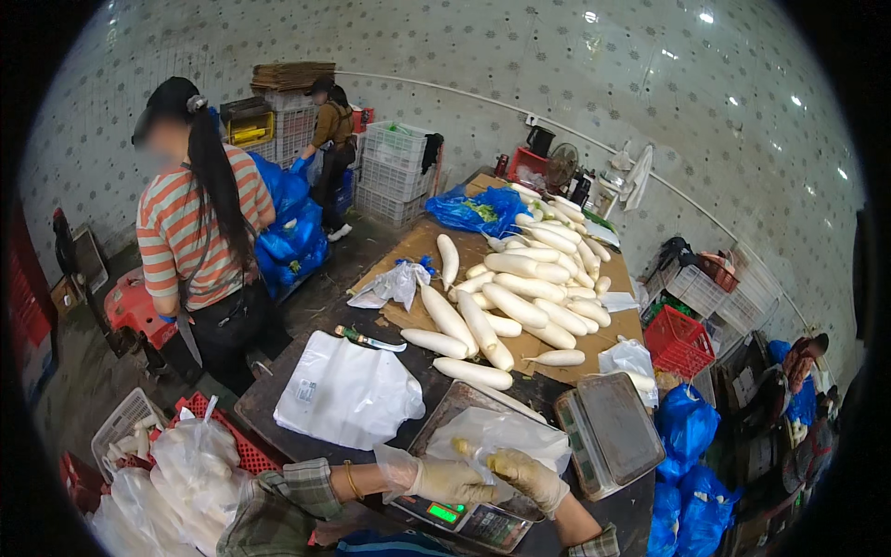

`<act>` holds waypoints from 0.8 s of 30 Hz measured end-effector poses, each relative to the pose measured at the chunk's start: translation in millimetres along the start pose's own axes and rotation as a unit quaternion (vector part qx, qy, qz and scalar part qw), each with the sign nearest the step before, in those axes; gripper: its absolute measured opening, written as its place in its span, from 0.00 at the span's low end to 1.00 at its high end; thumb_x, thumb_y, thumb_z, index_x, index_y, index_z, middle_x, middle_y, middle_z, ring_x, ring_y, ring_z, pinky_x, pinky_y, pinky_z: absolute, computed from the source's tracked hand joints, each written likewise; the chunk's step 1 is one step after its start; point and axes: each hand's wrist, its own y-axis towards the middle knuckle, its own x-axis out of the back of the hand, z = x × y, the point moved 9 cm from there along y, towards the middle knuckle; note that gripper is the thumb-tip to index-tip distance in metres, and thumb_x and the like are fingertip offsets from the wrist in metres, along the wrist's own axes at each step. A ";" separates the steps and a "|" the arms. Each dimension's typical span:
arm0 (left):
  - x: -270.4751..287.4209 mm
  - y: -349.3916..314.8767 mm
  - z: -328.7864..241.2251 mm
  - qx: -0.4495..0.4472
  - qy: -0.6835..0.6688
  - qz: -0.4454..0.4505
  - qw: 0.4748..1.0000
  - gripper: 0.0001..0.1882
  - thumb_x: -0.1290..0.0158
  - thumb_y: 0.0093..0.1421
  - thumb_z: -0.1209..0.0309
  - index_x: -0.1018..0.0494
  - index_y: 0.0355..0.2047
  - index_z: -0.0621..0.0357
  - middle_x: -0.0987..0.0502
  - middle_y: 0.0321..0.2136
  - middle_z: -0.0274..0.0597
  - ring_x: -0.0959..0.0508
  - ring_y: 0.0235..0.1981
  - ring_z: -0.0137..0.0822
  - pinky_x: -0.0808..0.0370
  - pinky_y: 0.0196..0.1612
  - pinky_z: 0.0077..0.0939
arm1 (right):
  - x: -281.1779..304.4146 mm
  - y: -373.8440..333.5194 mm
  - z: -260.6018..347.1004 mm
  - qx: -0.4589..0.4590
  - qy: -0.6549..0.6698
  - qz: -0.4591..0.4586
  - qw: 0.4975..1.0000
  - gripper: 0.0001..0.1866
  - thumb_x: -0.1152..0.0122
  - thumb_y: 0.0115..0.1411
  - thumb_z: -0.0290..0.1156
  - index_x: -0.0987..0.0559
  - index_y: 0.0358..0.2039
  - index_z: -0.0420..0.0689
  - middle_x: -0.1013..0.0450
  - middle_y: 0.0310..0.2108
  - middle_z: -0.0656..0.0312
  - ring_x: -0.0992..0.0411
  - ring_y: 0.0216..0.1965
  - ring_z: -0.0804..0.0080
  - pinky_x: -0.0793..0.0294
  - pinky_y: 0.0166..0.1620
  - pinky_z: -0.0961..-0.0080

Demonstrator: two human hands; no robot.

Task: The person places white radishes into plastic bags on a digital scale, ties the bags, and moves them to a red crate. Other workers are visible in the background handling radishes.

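A clear plastic bag [524,434] with what looks like a white radish inside lies on the metal pan of a digital scale [497,527], whose display glows green. Both my hands wear thin pale gloves. My left hand [453,481] is closed on the near edge of the bag, with loose plastic around its wrist. Just to its right, my right hand [527,475] has curled fingers gripping the same bag. Beyond the scale lies a large heap of white radishes [524,302] on cardboard. A knife [371,340] rests near a stack of flat plastic bags [348,390] on the left.
A second scale [611,433] stands at right. Bagged radishes [190,473] fill the lower left beside a red crate [237,436]. Blue bags [687,427] sit on the right. A person in a striped shirt [200,218] stands left; another [332,139] is farther back.
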 end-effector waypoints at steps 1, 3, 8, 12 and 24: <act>-0.6 -0.8 8.9 0.042 -0.061 0.008 0.997 0.34 0.61 0.72 0.40 0.27 0.52 0.61 0.21 0.39 0.43 0.20 0.35 0.32 0.22 0.37 0.27 | 1.3 1.5 -5.8 -0.005 -0.001 -0.017 1.000 0.23 0.43 0.70 0.44 0.23 0.52 0.36 0.26 0.49 0.56 0.32 0.50 0.68 0.33 0.55 0.70; 2.1 -2.5 10.3 0.123 -0.184 0.028 0.975 0.35 0.61 0.71 0.39 0.27 0.52 0.61 0.22 0.39 0.42 0.21 0.34 0.31 0.22 0.37 0.27 | 7.4 -8.4 -11.2 -0.014 0.086 -0.043 0.995 0.20 0.39 0.66 0.42 0.22 0.47 0.37 0.25 0.42 0.59 0.30 0.44 0.72 0.30 0.48 0.73; -3.4 2.3 2.7 0.211 -0.180 0.091 0.956 0.28 0.60 0.74 0.44 0.27 0.55 0.55 0.26 0.36 0.33 0.27 0.35 0.26 0.25 0.39 0.21 | -2.4 -16.0 17.7 -0.008 0.011 -0.004 1.000 0.16 0.39 0.68 0.38 0.22 0.47 0.38 0.24 0.35 0.65 0.29 0.33 0.80 0.29 0.37 0.79; 29.7 -6.4 47.4 0.205 -0.324 -0.013 0.923 0.31 0.61 0.74 0.45 0.27 0.58 0.60 0.23 0.52 0.41 0.22 0.48 0.30 0.28 0.57 0.26 | -0.8 -9.1 47.8 0.002 -0.143 -0.059 0.988 0.14 0.41 0.70 0.37 0.17 0.40 0.38 0.21 0.27 0.64 0.29 0.24 0.82 0.28 0.29 0.77; 53.7 -26.8 118.3 0.247 -0.459 -0.236 0.820 0.29 0.52 0.70 0.46 0.26 0.49 0.64 0.26 0.24 0.36 0.24 0.24 0.29 0.29 0.29 0.22 | -6.5 -41.6 -39.2 -0.058 -0.565 0.076 0.820 0.24 0.41 0.62 0.48 0.26 0.54 0.50 0.23 0.47 0.52 0.22 0.46 0.50 0.21 0.46 0.59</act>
